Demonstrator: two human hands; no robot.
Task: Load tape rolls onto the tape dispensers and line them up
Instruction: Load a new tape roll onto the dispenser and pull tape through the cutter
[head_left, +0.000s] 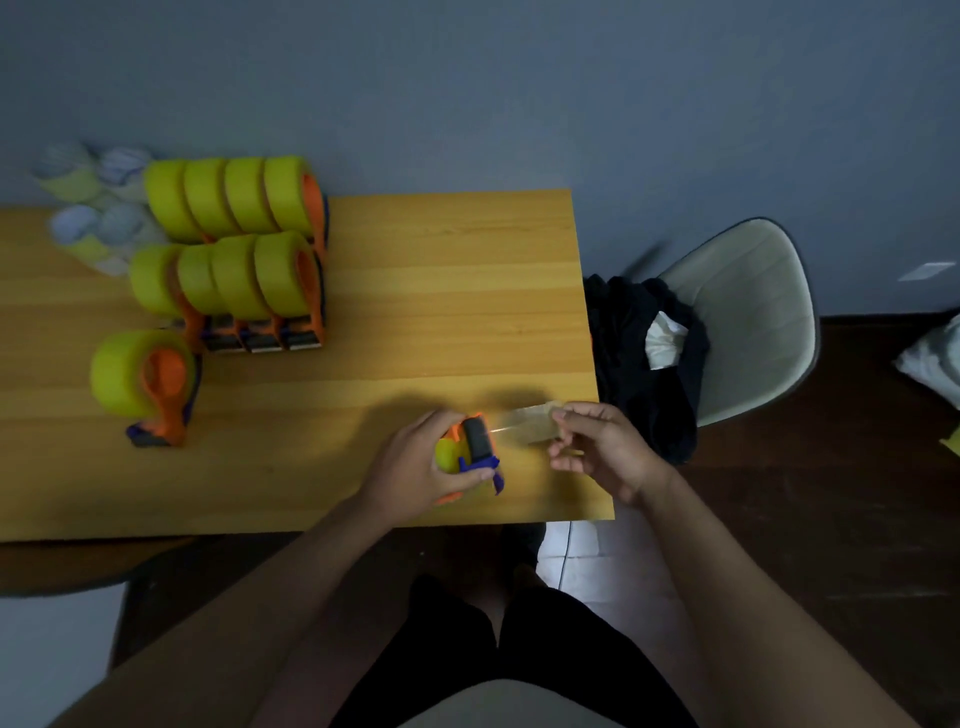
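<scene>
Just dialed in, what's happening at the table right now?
A person is loading tape dispensers. The left hand grips an orange dispenser near the table's front edge, while the right hand pinches the tape strip pulled out from it. Two rows of loaded dispensers stand lined up far left; another loaded dispenser sits apart.

From where I stand nothing can be read: no lettering on the loaded dispensers (234, 249), none on the wrapped rolls (93, 208) behind them (those are too blurred to tell)
</scene>
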